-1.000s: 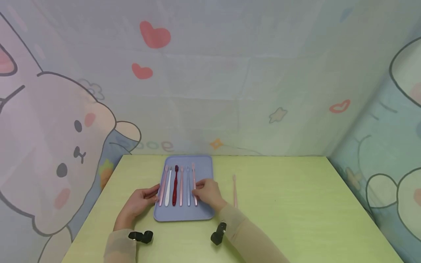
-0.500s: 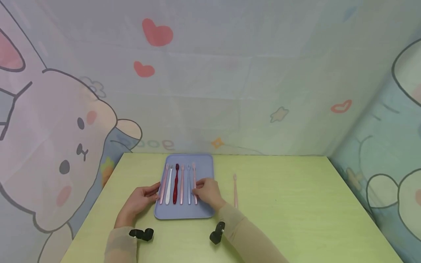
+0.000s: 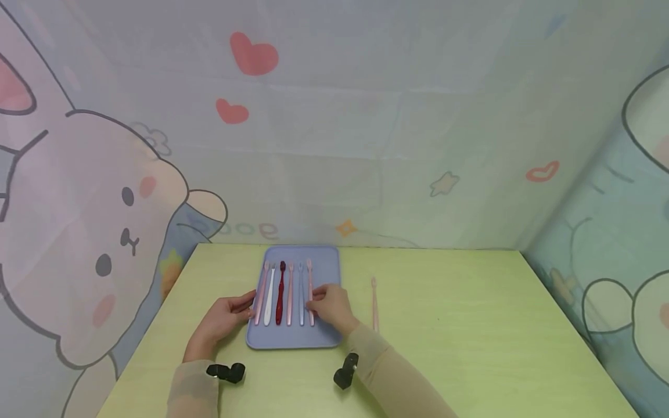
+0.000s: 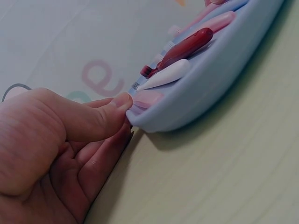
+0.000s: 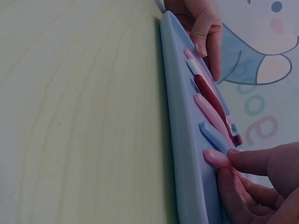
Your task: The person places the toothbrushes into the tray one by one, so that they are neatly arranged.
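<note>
On the table lies a lilac-blue tray (image 3: 292, 338) with several toothbrushes side by side. From the left come a pink one (image 3: 262, 296), a white one (image 3: 269, 302), a dark red one (image 3: 279, 296), another pink one (image 3: 290, 299) and a blue one (image 3: 301, 296). My left hand (image 3: 222, 319) pinches the tray's left rim, thumb on top in the left wrist view. At the row's right end, my right hand (image 3: 331, 305) holds the rightmost pink toothbrush (image 5: 217, 157) between thumb and finger, close over the tray's bottom; the fingers hide part of its handle.
A further pink toothbrush (image 3: 374, 299) lies on the light green table (image 3: 470, 325), right of the tray, its lower end hidden behind the right sleeve (image 3: 384, 363). A cartoon-printed cloth wall (image 3: 366, 116) rises directly behind the table's back edge.
The head view has shifted slightly. Both hands keep their places at the tray and the rightmost toothbrush, and the toothbrushes stay in the same row.
</note>
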`<state>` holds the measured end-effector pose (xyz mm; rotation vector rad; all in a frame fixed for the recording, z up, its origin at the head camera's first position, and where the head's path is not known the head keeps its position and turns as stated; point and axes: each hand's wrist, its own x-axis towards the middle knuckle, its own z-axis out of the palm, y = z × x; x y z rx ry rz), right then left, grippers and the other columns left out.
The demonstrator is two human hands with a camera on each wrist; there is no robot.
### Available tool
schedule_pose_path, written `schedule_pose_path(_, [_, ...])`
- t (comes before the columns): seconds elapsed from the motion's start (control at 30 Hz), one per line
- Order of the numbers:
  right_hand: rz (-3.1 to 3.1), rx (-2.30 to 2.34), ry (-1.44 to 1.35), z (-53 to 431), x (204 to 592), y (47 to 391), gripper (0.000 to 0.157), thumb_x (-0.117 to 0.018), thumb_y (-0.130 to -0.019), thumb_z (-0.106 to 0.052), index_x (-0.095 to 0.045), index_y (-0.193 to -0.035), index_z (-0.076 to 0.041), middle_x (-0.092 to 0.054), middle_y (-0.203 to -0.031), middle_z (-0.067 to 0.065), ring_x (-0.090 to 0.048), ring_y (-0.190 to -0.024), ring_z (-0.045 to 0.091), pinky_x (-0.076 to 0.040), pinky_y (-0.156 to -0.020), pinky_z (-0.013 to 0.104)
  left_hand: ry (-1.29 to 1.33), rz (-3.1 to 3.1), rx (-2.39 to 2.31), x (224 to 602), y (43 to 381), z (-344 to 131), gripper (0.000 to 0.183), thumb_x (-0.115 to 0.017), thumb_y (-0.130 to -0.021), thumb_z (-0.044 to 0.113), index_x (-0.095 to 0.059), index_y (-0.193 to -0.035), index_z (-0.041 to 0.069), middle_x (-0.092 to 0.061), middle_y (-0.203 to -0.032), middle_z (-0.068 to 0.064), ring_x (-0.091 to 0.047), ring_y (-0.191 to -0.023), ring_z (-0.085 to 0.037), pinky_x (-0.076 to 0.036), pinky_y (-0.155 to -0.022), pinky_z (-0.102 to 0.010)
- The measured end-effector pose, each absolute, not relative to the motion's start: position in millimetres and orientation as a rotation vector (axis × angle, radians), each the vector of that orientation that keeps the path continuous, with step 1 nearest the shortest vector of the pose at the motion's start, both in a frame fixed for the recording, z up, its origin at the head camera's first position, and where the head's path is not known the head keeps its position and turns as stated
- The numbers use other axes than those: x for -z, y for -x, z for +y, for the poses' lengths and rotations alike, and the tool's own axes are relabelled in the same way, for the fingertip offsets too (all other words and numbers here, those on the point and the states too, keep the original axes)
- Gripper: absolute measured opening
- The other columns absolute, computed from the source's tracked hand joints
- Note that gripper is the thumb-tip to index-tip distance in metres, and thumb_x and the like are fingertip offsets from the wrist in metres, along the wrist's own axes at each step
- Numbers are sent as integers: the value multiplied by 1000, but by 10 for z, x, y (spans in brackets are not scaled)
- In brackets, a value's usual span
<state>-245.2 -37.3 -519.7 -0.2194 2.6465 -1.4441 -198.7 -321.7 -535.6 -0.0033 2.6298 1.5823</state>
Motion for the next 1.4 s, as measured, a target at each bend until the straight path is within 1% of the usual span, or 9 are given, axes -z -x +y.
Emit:
schedule_pose_path(0.3, [2635,1461,231,-368,5206,2472,27,-88,-87,-9,-76,-109,3,-75,-84,3,-68,-68,11,-57,-65,26,-10,2621,-1588,5350,1984,-3211,52,-70,-101,1,-57,-152,-1,-61,-148,-21,-59,-137,-35,-40,-118,-52])
schedule_pose_path(0.5, [2647,1474,259,-365,5184,2435,26,-88,-87,-7,-76,-106,5,-74,-83,4,-68,-67,10,-55,-63,25,9,2611,-1593,5369,1981,-3219,52,-68,-102,-1,-56,-152,-1,-60,-148,-21,-58,-138,-36,-39,-119,-53])
schedule_pose_path(0.77, [2652,1449,245,-375,5147,2425,26,-88,-88,-7,-76,-107,5,-74,-84,4,-67,-68,10,-55,-65,24,14,2611,-1594,5357,1979,-3207,52,-69,-101,1,-57,-151,-1,-60,-148,-20,-58,-138,-36,-38,-119,-53])
schedule_pose_path(1.17, [2725,1411,264,-395,5134,2408,24,-87,-90,-9,-77,-106,4,-72,-82,2,-63,-69,9,-56,-66,28,14,2606,-1610,5291,1957,-3184,52,-71,-101,1,-57,-151,-3,-58,-149,-23,-57,-138,-39,-37,-119,-57])
schedule_pose_path(1.4, [2760,1382,285,-395,5134,2392,23,-86,-90,-10,-77,-106,4,-74,-84,3,-64,-71,10,-58,-69,31,2,2628,-1588,5328,1956,-3195,51,-71,-101,2,-57,-150,-3,-61,-147,-22,-58,-138,-37,-37,-120,-54])
